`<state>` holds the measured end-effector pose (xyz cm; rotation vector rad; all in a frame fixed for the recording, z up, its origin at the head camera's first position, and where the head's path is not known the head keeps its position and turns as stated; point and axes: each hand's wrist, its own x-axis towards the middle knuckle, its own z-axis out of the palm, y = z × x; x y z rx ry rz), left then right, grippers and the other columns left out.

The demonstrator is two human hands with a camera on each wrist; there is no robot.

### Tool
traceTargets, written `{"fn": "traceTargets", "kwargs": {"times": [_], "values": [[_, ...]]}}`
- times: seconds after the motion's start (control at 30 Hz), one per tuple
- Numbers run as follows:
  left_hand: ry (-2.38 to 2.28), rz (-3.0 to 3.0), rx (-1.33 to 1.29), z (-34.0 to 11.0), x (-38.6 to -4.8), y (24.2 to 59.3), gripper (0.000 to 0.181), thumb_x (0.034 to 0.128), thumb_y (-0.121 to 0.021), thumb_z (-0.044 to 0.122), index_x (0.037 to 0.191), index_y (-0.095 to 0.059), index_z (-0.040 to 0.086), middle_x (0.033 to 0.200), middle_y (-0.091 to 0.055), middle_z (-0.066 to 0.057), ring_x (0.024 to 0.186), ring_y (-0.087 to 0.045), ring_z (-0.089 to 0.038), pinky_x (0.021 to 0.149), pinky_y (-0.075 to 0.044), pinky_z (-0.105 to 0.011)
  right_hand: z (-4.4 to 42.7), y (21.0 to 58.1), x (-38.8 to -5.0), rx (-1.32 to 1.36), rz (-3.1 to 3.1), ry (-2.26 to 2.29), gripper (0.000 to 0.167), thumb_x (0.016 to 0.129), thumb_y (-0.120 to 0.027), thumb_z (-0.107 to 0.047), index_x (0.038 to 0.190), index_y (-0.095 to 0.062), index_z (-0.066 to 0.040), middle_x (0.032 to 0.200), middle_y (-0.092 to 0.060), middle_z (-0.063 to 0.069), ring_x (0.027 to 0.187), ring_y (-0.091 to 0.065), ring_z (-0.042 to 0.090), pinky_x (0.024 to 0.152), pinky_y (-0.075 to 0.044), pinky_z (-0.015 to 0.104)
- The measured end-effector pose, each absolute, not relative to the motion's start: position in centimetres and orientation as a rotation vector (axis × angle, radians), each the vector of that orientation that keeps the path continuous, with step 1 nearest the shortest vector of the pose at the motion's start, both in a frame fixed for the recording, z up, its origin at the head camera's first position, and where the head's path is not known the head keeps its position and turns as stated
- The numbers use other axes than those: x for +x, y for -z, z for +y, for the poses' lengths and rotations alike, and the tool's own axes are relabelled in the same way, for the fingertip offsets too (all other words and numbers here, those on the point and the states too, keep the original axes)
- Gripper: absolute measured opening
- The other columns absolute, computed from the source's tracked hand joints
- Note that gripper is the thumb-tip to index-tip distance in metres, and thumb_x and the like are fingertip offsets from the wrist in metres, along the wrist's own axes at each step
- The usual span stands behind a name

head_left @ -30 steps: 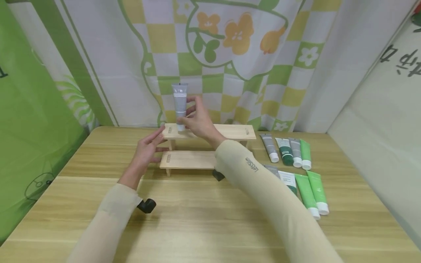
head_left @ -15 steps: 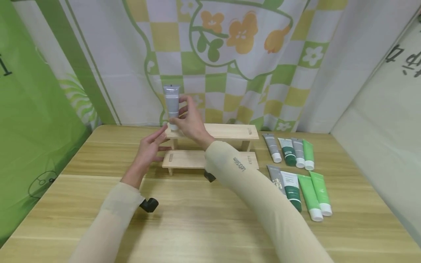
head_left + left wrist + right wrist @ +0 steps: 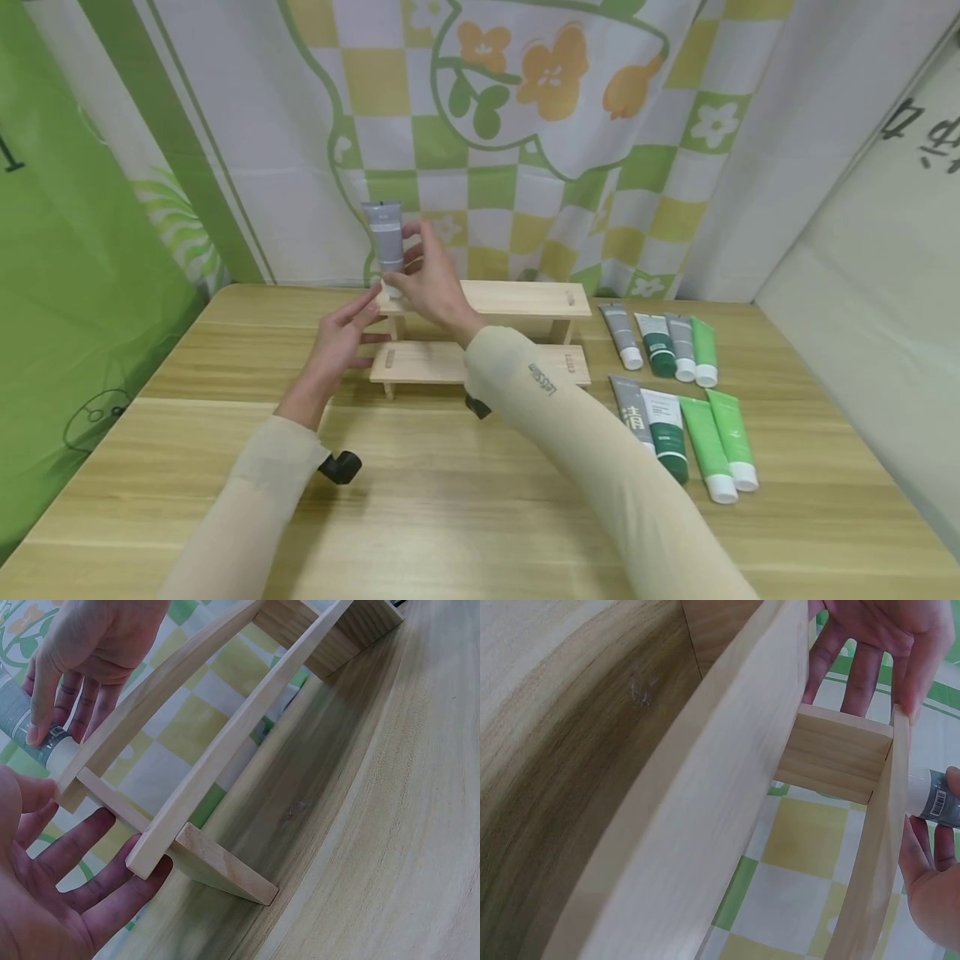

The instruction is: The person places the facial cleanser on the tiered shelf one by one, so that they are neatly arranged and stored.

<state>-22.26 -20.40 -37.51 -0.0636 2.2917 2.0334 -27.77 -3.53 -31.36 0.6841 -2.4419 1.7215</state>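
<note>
A grey squeeze tube [image 3: 387,242] stands cap-down at the left end of the upper board of a small two-tier wooden shelf [image 3: 517,298]. My right hand [image 3: 435,279] pinches it from the right, thumb in front and fingers behind. The tube leans slightly left at its top. In the left wrist view, its white cap [image 3: 63,756] meets the upper board's end. My left hand [image 3: 337,342] holds the shelf's left end, thumb at the upper board and fingers spread round the end of the lower one. The right wrist view shows both hands at this end.
Right of the shelf lie two rows of squeeze tubes: grey, white-and-green [image 3: 666,433] and bright green [image 3: 707,450]. They rest on a wood-grain table [image 3: 465,517]. A patterned curtain [image 3: 517,192] hangs close behind the shelf.
My right hand has brought the grey tube leftward along the upper board to its left end, and the tube's top now tilts a little left. My left hand stays at the shelf.
</note>
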Motion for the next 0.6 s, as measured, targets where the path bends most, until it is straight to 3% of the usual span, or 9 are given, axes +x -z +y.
{"fn": "traceTargets", "kwargs": {"times": [0.6], "values": [[-2.04,2.283,-0.05,-20.41,-22.24,37.48,0.047,0.107,-0.045,0.043,0.153,-0.037,0.042,0.152,-0.045,-0.018,0.124,-0.058,-0.04,0.09,-0.054,-0.055,-3.57,31.74,-27.72,0.652,-2.453,-1.704,0.056,0.09,-0.076,-0.007,0.133,-0.04,-0.015,0.109,-0.059,0.008,0.099,-0.063,0.024,0.08,-0.056,0.031]]}}
